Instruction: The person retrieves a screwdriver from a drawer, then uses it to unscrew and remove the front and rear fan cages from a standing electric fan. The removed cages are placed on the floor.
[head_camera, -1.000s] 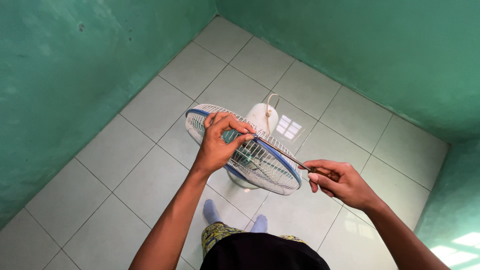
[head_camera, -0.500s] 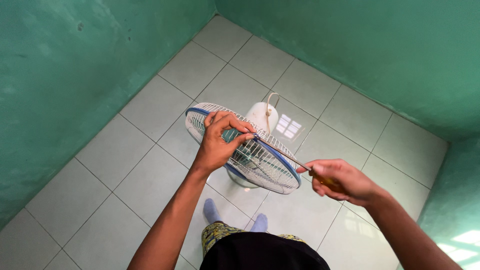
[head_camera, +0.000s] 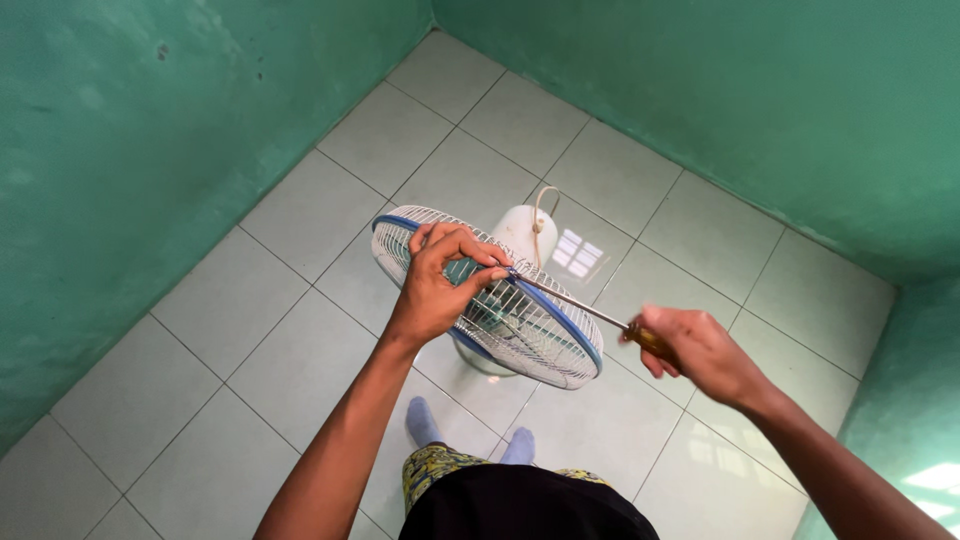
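Observation:
A standing fan (head_camera: 520, 330) with a white wire grille and a blue rim stands below me on the tiled floor. My left hand (head_camera: 440, 280) grips the top of the grille at the blue rim, thumb and fingers pinching it. My right hand (head_camera: 700, 355) is closed on the amber handle of a long screwdriver (head_camera: 580, 308). Its thin metal shaft runs up and left, and the tip sits at the rim right beside my left fingertips. The fan's white motor housing (head_camera: 520, 232) with a loop of cord shows behind the grille.
Green walls (head_camera: 150, 150) close in on the left, back and right, forming a narrow corner. Pale square floor tiles (head_camera: 300, 260) lie all round the fan. My socked feet (head_camera: 425, 425) stand just in front of the fan's base.
My right hand has turned over on the screwdriver handle, from palm up to knuckles up, and shifted slightly right. The left hand and the fan have stayed put.

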